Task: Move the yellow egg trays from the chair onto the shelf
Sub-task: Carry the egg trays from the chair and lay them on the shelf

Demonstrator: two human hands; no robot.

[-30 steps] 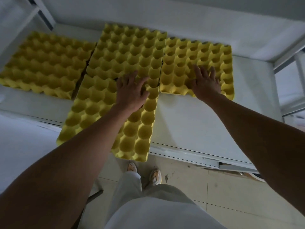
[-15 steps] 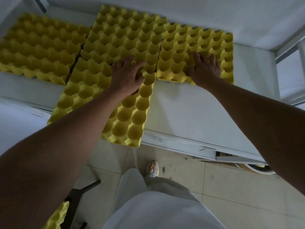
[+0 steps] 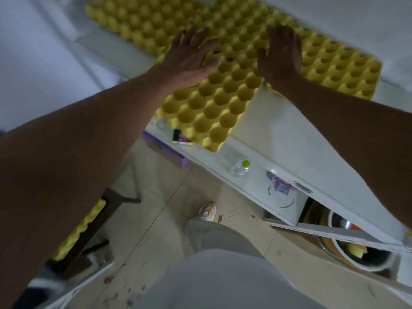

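Several yellow egg trays lie side by side on the white shelf [image 3: 274, 130]. The nearest tray [image 3: 214, 108] overhangs the shelf's front edge. My left hand [image 3: 189, 56] rests flat on that tray's far left part, fingers spread. My right hand [image 3: 281, 54] lies flat where this tray meets the right tray [image 3: 334, 68], fingers together. Another tray [image 3: 133, 21] lies at the far left. More yellow trays [image 3: 80, 230] show on the dark chair [image 3: 111, 204] at lower left, mostly hidden by my left arm.
A lower shelf holds a clear bottle with a green cap [image 3: 240, 168], a small dark and yellow item [image 3: 178, 137] and a purple box [image 3: 167, 150]. Metal bowls [image 3: 356, 248] sit below at right. My shoe [image 3: 207, 210] stands on the tiled floor.
The view has tilted and swung. My right hand has moved left from the right tray towards the overhanging tray. My left hand stays flat on that tray.
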